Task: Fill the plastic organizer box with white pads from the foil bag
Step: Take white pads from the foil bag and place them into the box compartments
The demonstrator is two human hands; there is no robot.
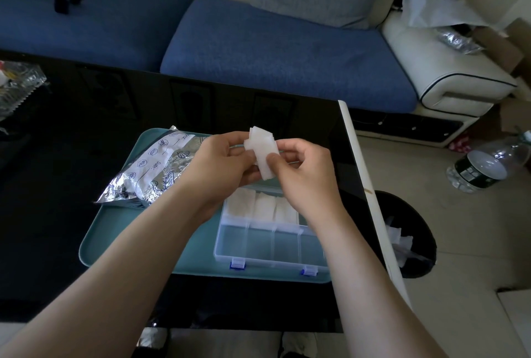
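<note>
Both hands hold a small stack of white pads [262,149] above the clear plastic organizer box [270,245]. My left hand [221,168] grips the stack from the left, and my right hand [301,168] pinches its lower right part with the thumb. The box lies open on a teal tray [115,237]. Three far compartments hold white pads [263,208]; the near row looks empty. The silver foil bag [155,168] lies on the tray's far left, partly behind my left wrist.
The tray sits on a black glossy table [57,185] with a white right edge. A black waste bin [408,231] with white scraps stands right of the table. A large water bottle [488,168] lies on the floor. A blue sofa [273,50] is behind.
</note>
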